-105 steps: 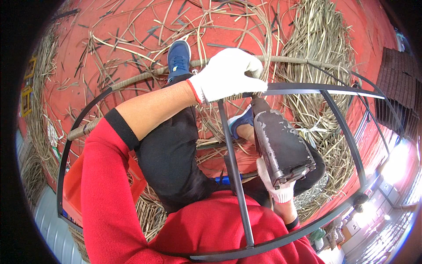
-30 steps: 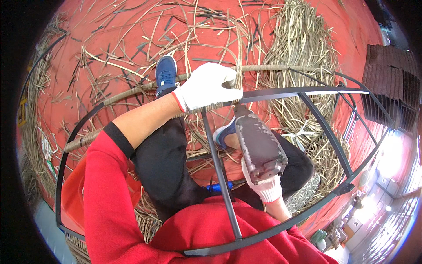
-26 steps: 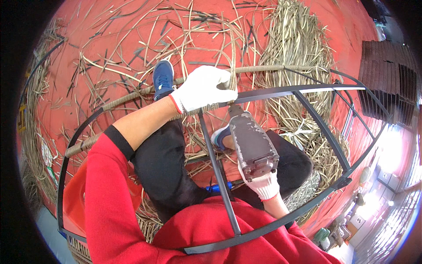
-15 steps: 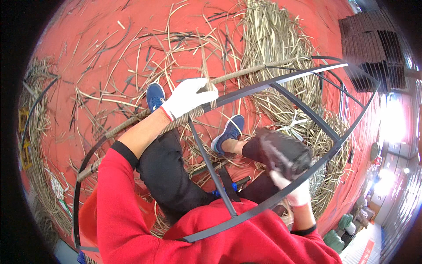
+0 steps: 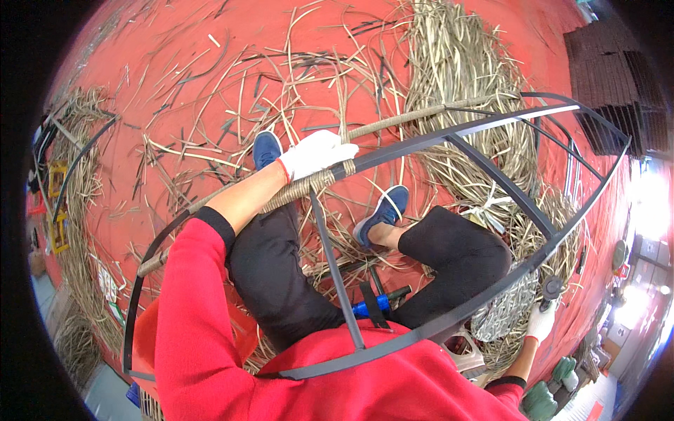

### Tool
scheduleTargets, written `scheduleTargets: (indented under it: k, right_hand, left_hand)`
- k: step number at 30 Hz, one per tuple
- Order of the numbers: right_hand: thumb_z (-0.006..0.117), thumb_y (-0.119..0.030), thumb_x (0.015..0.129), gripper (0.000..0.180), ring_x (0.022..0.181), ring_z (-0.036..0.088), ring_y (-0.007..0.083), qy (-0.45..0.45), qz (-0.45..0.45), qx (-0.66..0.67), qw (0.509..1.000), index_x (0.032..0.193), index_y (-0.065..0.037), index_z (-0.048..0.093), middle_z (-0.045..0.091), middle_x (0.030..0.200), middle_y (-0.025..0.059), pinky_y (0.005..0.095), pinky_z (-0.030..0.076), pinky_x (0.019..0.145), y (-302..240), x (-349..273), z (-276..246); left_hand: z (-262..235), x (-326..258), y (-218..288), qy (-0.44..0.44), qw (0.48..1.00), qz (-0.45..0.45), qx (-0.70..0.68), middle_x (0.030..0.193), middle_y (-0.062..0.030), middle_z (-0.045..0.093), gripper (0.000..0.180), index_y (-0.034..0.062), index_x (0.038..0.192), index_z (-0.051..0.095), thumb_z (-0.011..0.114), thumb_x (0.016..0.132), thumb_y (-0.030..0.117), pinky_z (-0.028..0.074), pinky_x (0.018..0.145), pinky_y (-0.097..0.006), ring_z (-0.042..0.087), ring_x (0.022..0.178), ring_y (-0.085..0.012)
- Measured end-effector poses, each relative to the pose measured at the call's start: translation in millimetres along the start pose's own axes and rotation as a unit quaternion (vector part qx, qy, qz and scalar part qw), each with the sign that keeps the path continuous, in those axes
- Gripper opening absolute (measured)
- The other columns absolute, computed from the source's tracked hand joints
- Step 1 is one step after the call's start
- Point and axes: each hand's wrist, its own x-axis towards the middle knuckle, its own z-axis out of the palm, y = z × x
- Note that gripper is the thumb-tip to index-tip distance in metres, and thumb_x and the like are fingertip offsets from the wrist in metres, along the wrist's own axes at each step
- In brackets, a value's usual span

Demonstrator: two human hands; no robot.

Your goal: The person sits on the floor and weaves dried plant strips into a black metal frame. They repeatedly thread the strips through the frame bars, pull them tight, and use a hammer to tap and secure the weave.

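A black metal frame of curved bars and crossbars lies over my lap. Tan flat strip is wound tightly round part of its upper bar. My left hand, in a white glove, is closed over that bar at the winding, and a loose strip runs up from beside the fingers. Far to the right, beyond the frame, my gloved right hand is closed round a dark tool with a round head; its exact kind cannot be made out.
Cut strips litter the red floor ahead. A thick bundle of strips lies to the right, another at left. Dark stacked panels stand at far right. A blue-handled tool lies between my legs.
My right hand has swung from beside my right knee out to the far right, where the dark tool now shows plainly. My left fingers have lowered onto the wound bar. The view has shifted slightly.
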Motion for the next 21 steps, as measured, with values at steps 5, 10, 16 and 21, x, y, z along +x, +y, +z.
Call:
scheduleTargets:
  k: [5,10,16,21]
  right_hand:
    - [0.063,-0.033,0.091,0.031,0.095,0.068,0.0428,-0.072,0.139,-0.142,0.977,0.110,-0.009,0.059,0.071,0.101,0.0219,0.0514,0.053,0.082,33,-11,80]
    - [0.069,-0.031,0.090,0.036,0.099,0.068,0.0394,-0.134,0.117,-0.083,0.981,0.117,-0.007,0.062,0.069,0.110,0.0215,0.0475,0.052,0.086,38,-51,137]
    - [0.067,-0.018,0.091,0.032,0.100,0.067,0.0342,-0.139,0.110,-0.138,0.975,0.119,-0.004,0.063,0.069,0.112,0.0193,0.0426,0.052,0.089,-9,-28,111]
    - [0.065,-0.007,0.092,0.030,0.101,0.067,0.0299,0.064,-0.112,-0.032,0.991,0.122,-0.002,0.065,0.068,0.113,0.0174,0.0386,0.051,0.092,-149,10,14]
  left_hand:
    - [7,14,-25,-0.007,0.999,0.030,-0.026,0.076,-0.0147,0.063,0.058,-0.0011,0.091,0.068,0.050,0.099,0.053,0.045,0.072,-0.040,0.059,0.071,-0.0268]
    - [23,28,-61,0.000,0.978,0.209,-0.002,0.089,-0.0137,0.067,0.024,0.0038,0.105,0.064,0.049,0.097,0.020,0.050,0.075,-0.040,0.064,0.081,-0.0340]
    - [32,40,-80,-0.079,0.980,0.171,0.060,0.078,-0.0090,0.064,0.018,0.0058,0.087,0.061,0.053,0.095,0.021,0.050,0.069,-0.037,0.063,0.072,-0.0248]
    - [37,45,-70,-0.196,0.977,0.067,-0.043,0.062,0.0018,0.053,0.025,0.0103,0.074,0.058,0.057,0.093,0.027,0.043,0.060,-0.028,0.054,0.061,-0.0107]
